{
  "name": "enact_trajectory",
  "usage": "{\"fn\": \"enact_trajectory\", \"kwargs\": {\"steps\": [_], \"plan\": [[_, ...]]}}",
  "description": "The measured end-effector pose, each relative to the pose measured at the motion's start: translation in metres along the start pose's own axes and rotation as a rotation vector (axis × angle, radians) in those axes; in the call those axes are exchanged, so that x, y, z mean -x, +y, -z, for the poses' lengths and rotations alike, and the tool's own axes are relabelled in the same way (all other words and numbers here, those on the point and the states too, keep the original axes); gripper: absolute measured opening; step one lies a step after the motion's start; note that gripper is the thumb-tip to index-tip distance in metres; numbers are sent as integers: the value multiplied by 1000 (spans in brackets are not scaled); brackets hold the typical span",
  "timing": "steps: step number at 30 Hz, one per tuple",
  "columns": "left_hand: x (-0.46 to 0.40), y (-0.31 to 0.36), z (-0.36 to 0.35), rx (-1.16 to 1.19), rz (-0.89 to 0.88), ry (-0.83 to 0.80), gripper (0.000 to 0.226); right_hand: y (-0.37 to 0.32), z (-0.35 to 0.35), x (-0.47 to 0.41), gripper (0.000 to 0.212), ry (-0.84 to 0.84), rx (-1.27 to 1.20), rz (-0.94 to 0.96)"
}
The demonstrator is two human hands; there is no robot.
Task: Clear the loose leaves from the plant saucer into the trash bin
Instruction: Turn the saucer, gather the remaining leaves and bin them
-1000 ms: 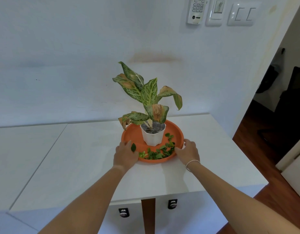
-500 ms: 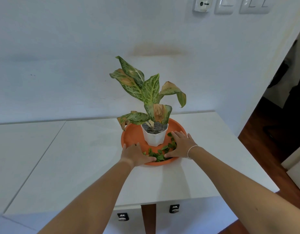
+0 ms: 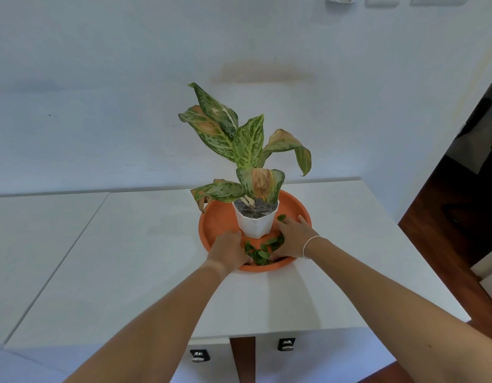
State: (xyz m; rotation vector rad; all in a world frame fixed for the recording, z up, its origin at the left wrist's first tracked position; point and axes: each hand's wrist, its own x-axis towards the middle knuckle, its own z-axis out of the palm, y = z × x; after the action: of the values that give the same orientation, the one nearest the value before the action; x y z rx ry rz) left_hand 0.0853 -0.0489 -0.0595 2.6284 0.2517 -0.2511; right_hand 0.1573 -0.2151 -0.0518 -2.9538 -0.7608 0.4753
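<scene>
An orange plant saucer (image 3: 220, 218) sits on the white table (image 3: 134, 261), with a white pot (image 3: 256, 222) holding a speckled green plant (image 3: 247, 150) in its middle. Several small loose green leaves (image 3: 262, 251) lie in a heap at the saucer's front. My left hand (image 3: 229, 251) rests inside the saucer on the left of the heap, fingers flat. My right hand (image 3: 293, 239) lies on the right of the heap, fingers spread over some leaves. The two hands enclose the heap from both sides. No trash bin is in view.
The table meets a white wall (image 3: 128, 106) behind the plant. Its right edge drops to a dark wooden floor (image 3: 443, 222) by a doorway. Two drawer knobs (image 3: 285, 344) show below the front edge.
Both hands have moved from the saucer's rim into the saucer and closed in on the leaves, pushing them into a tighter heap in front of the pot.
</scene>
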Motion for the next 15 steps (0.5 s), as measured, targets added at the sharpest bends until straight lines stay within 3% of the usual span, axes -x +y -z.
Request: {"fn": "enact_trajectory", "kwargs": {"steps": [4,7,11,15], "plan": [[3,0,-4,55,-60,11,50,-1,-2,0,89,32,-29,-1],[4,0,-6,73,-107,14,49,3,3,-2,99,59,36,-20],[5,0,-7,70,-154,13,52,8,8,-10,120,-30,80,-61],[8,1,-6,99,-180,27,49,10,9,-15,112,-99,112,-68]]}}
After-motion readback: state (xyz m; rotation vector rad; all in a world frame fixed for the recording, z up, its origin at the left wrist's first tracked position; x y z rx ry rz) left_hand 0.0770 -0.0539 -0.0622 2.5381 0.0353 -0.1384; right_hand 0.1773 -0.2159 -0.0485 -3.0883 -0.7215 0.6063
